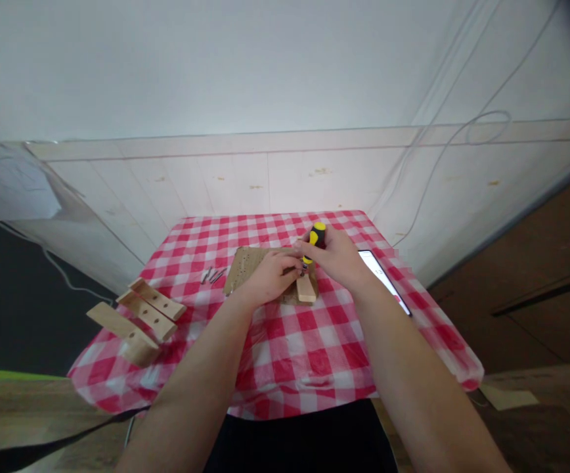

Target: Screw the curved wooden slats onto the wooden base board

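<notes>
My right hand [337, 257] is closed around a yellow and black screwdriver [316, 238], held nearly upright over a small wooden block [306, 290]. That block lies on a flat wooden board [245, 264] with several holes. My left hand [270, 276] rests on the board beside the block, its fingers pinched at the screwdriver's tip. What the fingers pinch is too small to make out. Everything sits on a table with a red and white checked cloth [295, 341].
A few loose screws [211, 274] lie left of the board. Three wooden slats with holes [142, 312] sit at the table's left edge, partly overhanging. A phone [386, 279] lies to the right. A white wall and cables stand behind.
</notes>
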`<state>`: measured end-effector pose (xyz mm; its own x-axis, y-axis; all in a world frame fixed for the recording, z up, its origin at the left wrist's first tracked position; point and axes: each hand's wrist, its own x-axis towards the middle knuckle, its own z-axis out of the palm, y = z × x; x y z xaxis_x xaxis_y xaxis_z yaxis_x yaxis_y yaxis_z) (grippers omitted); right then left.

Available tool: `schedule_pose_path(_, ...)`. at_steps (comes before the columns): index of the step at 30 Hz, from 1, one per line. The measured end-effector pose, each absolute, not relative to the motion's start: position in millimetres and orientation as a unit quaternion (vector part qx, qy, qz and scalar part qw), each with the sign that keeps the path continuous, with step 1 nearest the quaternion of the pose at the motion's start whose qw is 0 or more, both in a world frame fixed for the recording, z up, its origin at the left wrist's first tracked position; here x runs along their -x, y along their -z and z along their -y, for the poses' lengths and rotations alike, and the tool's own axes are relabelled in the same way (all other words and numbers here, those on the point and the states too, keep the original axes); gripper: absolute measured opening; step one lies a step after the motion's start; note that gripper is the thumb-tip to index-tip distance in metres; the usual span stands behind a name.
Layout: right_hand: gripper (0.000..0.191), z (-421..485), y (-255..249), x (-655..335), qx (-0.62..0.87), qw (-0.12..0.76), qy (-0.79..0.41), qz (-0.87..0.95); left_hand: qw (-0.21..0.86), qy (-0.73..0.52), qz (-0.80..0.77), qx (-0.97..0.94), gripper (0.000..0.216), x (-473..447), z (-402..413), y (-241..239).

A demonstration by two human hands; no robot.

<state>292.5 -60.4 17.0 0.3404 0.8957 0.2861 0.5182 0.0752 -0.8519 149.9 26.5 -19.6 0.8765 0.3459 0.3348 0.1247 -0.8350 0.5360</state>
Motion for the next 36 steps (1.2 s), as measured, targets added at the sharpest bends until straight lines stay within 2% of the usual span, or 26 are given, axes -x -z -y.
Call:
schedule_pose_path(5,0.021,63,-17,-295,0.59,0.516,-0.287,0.55,0.264,-0.214,-0.119,-0.933,0.015,-150,-24,15)
schedule_pose_path(12,0.025,53,-7,-300,0.612,0.521,-0.236,0.546,0.259,-0.203,-0.143,-0.933,0.017,-149,-24,17)
schedule_pose_path(17,0.016,54,-9,-300,0.542,0.536,-0.362,0.537,0.266,-0.207,-0.128,-0.933,0.017,-150,-26,19)
schedule_pose_path(19,0.018,53,-7,-301,0.555,0.533,-0.342,0.539,0.264,-0.206,-0.129,-0.933,0.016,-150,-26,19)
schedule_pose_path(24,0.034,47,0,-303,0.629,0.519,-0.2,0.543,0.255,-0.207,-0.15,-0.933,0.016,-149,-24,16)
schedule_pose_path(27,0.027,49,-2,-301,0.615,0.506,-0.218,0.564,0.252,-0.21,-0.141,-0.934,0.017,-150,-24,17)
schedule_pose_path(30,0.018,53,-7,-298,0.579,0.512,-0.29,0.564,0.252,-0.206,-0.142,-0.935,0.017,-150,-25,19)
schedule_pose_path(36,0.021,51,-4,-300,0.559,0.525,-0.287,0.573,0.249,-0.196,-0.152,-0.936,0.017,-151,-25,19)
